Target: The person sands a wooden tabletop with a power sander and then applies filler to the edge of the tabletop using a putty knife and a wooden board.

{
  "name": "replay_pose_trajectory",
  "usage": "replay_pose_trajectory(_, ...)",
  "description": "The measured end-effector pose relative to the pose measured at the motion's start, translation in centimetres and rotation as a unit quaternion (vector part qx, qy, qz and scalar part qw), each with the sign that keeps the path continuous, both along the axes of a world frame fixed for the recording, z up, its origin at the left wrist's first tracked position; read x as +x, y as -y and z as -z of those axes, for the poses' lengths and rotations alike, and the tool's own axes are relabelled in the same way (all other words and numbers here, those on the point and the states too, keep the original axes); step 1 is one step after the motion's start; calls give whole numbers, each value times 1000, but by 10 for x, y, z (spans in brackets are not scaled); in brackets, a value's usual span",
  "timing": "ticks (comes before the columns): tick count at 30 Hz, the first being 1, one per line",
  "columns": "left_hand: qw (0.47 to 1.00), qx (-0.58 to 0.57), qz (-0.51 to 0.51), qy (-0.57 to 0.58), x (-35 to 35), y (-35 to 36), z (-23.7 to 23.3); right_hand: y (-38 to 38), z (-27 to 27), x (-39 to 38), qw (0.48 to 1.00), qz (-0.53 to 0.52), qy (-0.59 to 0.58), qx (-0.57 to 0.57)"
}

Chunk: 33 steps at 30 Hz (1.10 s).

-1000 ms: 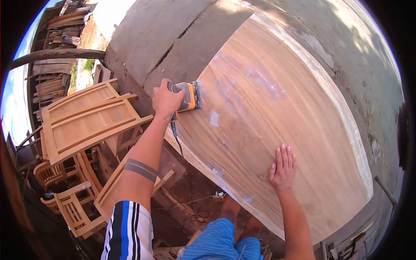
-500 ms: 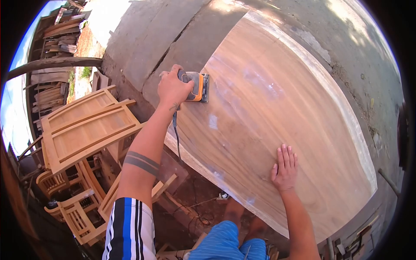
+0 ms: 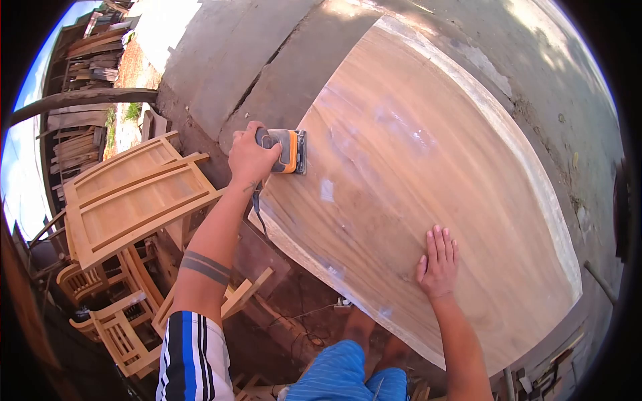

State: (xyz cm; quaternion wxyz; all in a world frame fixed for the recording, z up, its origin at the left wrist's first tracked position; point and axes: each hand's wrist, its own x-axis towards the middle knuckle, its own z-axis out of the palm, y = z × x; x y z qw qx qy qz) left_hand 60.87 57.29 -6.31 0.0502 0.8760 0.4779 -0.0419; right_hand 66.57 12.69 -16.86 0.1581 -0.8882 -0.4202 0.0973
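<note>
A large wooden slab (image 3: 401,174) with pale, rough edges spreads across the middle and right of the view. My left hand (image 3: 254,154) is wrapped round an orange and grey power sander (image 3: 287,150), whose flat pad rests at the slab's left edge. From the sander a dark cord (image 3: 259,207) hangs down past that edge. Flat on the lower part of the slab lies my right hand (image 3: 439,264), fingers extended and nothing held. Pale patches mark the wood between the two hands.
Wooden panels (image 3: 140,210) and chair frames (image 3: 124,334) are at the left. Stacked boards (image 3: 77,144) stand behind them. Cables lie on the ground below the slab. A pole (image 3: 600,282) is at the right, with wood scraps at the lower right.
My left hand and the sander have moved down and left along the slab's left edge. My right hand has barely shifted.
</note>
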Motion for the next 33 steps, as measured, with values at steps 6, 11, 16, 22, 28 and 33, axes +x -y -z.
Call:
replay_pose_trajectory(6, 999, -34, 19, -5, 58, -3, -7, -2, 1, 1, 1000, -4, 8, -3)
replay_pose_trajectory(11, 999, -33, -16, -6, -29, 3, -3, -1, 0, 0, 1000, -3, -3, -7)
replay_pose_trajectory(16, 998, -35, -47, 14, -70, -2, 2, 0, 0, 1, 1000, -4, 3, -5)
replay_pose_trajectory(22, 1000, -10, 21, 17, 40, -11, -3, -1, 1, -1, 1000, -3, 8, -6)
replay_pose_trajectory(28, 998, -34, 41, 14, 19, 0, -5, -1, 0, 0, 1000, -10, 8, -12)
replay_pose_trajectory(33, 999, -27, 14, 10, -78, 21, -2, 1, 3, -1, 1000, -11, 3, -8)
